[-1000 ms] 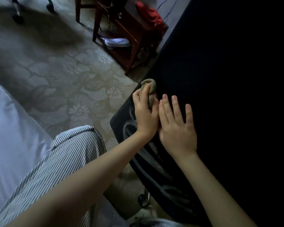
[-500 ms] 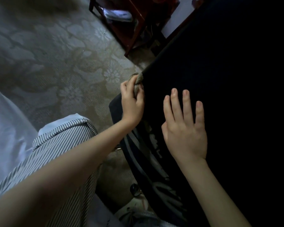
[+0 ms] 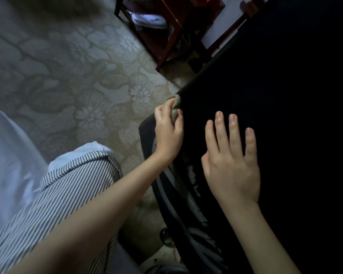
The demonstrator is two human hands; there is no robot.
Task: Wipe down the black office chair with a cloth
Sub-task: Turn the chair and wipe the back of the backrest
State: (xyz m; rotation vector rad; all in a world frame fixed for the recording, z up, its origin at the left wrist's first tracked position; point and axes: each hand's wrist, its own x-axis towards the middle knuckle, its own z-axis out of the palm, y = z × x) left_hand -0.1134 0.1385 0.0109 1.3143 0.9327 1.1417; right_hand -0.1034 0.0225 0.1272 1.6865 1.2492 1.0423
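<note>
The black office chair (image 3: 265, 86) fills the right half of the view, its dark fabric surface running diagonally from upper right to lower left. My left hand (image 3: 167, 132) is closed around a bunched grey-green cloth (image 3: 175, 107) and presses it against the chair's left edge. Only the top of the cloth shows above my fingers. My right hand (image 3: 231, 157) lies flat on the black fabric, fingers spread, a short way right of the left hand. It holds nothing. Below the hands, grey plastic ribs of the chair frame (image 3: 178, 196) are visible.
A patterned beige carpet (image 3: 67, 76) covers the floor to the left. A dark red wooden table (image 3: 166, 42) with papers on its lower shelf stands at the top. My striped trouser leg (image 3: 57, 194) is at lower left. A chair caster (image 3: 164, 235) sits low.
My left hand has slid the cloth off the fabric face to the chair's left edge. My right hand has moved right, away from the left hand, and stays flat.
</note>
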